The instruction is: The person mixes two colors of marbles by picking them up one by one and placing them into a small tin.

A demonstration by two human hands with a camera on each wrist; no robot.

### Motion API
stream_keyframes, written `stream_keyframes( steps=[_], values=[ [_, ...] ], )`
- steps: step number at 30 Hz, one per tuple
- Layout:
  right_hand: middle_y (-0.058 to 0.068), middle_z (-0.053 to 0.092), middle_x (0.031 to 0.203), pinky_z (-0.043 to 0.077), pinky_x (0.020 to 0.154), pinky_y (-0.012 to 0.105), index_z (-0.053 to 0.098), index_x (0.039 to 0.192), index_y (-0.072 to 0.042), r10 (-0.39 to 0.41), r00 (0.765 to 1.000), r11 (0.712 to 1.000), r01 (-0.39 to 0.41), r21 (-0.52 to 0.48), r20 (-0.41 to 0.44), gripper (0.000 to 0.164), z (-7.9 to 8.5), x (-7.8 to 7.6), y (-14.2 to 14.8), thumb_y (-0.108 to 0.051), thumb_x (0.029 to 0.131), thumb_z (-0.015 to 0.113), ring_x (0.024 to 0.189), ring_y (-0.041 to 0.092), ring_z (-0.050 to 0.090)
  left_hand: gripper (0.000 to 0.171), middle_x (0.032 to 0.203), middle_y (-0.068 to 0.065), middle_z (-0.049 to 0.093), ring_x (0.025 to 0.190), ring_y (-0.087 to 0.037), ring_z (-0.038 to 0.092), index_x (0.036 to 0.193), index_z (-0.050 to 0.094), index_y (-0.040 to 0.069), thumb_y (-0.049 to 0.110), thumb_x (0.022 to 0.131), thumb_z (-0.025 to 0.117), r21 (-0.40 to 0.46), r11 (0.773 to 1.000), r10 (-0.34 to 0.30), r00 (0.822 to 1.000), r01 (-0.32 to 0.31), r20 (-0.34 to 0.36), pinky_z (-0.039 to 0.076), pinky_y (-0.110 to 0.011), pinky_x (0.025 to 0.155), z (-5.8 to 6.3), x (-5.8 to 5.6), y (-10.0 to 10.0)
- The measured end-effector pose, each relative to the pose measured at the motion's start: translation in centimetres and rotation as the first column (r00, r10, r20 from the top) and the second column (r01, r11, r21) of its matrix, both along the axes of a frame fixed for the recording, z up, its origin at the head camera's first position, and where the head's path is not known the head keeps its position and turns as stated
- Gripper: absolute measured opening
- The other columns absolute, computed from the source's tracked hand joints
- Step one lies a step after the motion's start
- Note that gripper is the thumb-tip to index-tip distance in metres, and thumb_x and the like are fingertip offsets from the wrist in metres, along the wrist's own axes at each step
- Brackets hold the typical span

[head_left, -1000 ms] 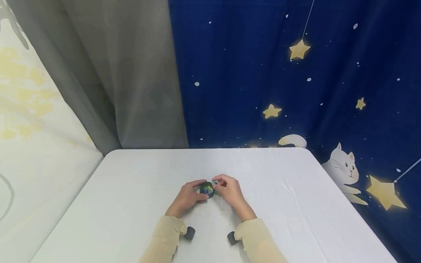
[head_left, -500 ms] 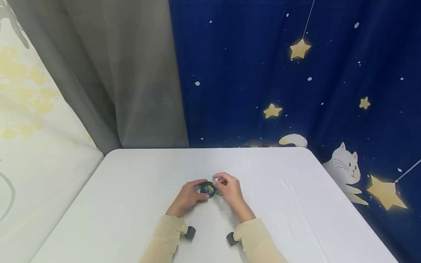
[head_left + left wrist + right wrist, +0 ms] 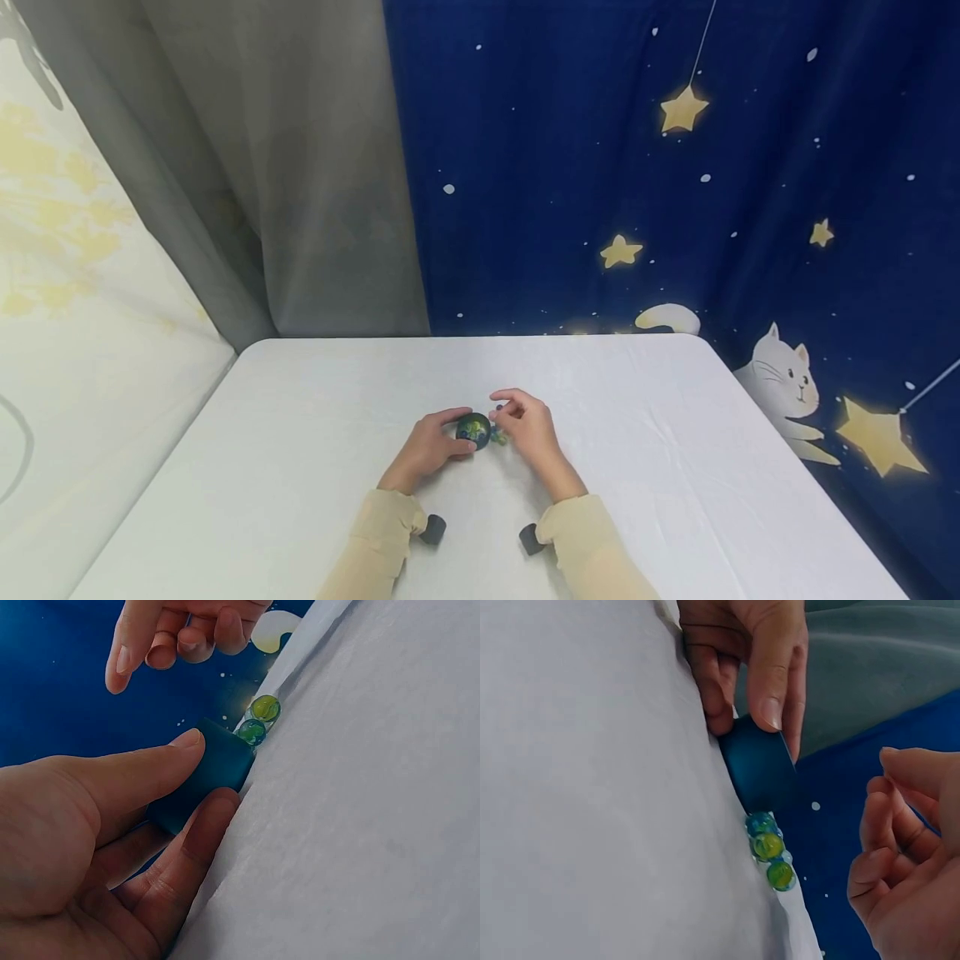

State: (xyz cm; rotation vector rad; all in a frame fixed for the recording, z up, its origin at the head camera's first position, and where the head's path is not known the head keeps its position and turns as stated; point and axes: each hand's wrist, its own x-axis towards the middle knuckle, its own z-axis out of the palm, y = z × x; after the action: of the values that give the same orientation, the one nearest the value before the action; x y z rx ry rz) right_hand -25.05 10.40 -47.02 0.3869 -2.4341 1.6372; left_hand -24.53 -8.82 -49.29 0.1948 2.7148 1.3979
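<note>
My left hand [image 3: 429, 447] grips a small dark blue-green cup [image 3: 757, 766] by its sides, thumb on one side and fingers on the other. In the head view, the cup's round mouth faces up, with green and blue marbles [image 3: 473, 429] inside. Just right of the cup lies a cluster of glass marbles [image 3: 767, 846], green-yellow and blue. Close over that cluster is my right hand [image 3: 528, 423], its thumb and index finger apart and the other fingers loosely bent. No marble shows between its fingertips in the left wrist view.
A white cloth covers the table [image 3: 315, 392]. Behind its far edge hang a grey curtain [image 3: 337, 167] and a dark blue curtain [image 3: 540, 167] printed with stars and a cat. Black wrist mounts [image 3: 432, 530] stick out from both sleeves, low over the cloth.
A second ago my right thumb and index finger pinched a clear, greenish marble at the cup's rim. They have parted, and the hand has lifted slightly away. My left hand has stayed on the cup.
</note>
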Motion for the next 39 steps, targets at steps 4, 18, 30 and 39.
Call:
stream_keyframes(
  steps=[4, 18, 30, 39],
  values=[
    [-0.001, 0.062, 0.071, 0.051, 0.058, 0.025, 0.071, 0.102, -0.005, 0.018, 0.999, 0.999, -0.019, 0.030, 0.051, 0.018, 0.2, 0.0, 0.5, -0.004, 0.085, 0.072, 0.065, 0.013, 0.059, 0.060, 0.134, -0.008, 0.058, 0.130, -0.034, 0.046, 0.131, 0.063, 0.017, 0.023, 0.075, 0.084, 0.001, 1.000, -0.001, 1.000, 0.001, -0.002, 0.034, -0.054, 0.108, 0.0, 0.1, 0.0],
    [-0.002, 0.057, 0.063, 0.043, 0.052, 0.028, 0.073, 0.097, -0.009, 0.022, 0.981, 0.966, -0.070, 0.250, 0.192, 0.015, -0.1, -0.2, 1.5, -0.013, 0.082, 0.075, 0.056, 0.013, 0.050, 0.060, 0.135, -0.009, 0.057, 0.131, -0.035, 0.045, 0.131, 0.063, 0.018, 0.025, 0.075, 0.084, 0.001, 1.000, 0.003, 1.000, -0.003, -0.005, 0.032, -0.056, 0.109, 0.0, 0.2, 0.0],
    [0.000, 0.055, 0.064, 0.040, 0.052, 0.028, 0.073, 0.092, -0.009, 0.010, 0.961, 0.941, -0.102, 0.323, 0.275, 0.012, 0.0, 0.3, 1.8, -0.012, 0.080, 0.076, 0.057, 0.015, 0.048, 0.060, 0.135, -0.009, 0.058, 0.131, -0.035, 0.045, 0.131, 0.062, 0.016, 0.023, 0.076, 0.083, 0.005, 1.000, -0.001, 1.000, 0.001, -0.004, 0.031, -0.055, 0.109, 0.1, 0.5, 0.2],
    [0.000, 0.056, 0.068, 0.041, 0.054, 0.028, 0.073, 0.089, -0.008, 0.005, 0.963, 0.919, -0.111, 0.379, 0.271, 0.011, -0.3, 0.2, 1.5, -0.007, 0.078, 0.075, 0.061, 0.016, 0.049, 0.060, 0.136, -0.008, 0.057, 0.132, -0.035, 0.044, 0.132, 0.062, 0.018, 0.024, 0.076, 0.083, 0.002, 1.000, 0.003, 1.000, -0.003, 0.022, 0.031, -0.055, 0.109, 0.0, 0.1, 0.1]
  ],
)
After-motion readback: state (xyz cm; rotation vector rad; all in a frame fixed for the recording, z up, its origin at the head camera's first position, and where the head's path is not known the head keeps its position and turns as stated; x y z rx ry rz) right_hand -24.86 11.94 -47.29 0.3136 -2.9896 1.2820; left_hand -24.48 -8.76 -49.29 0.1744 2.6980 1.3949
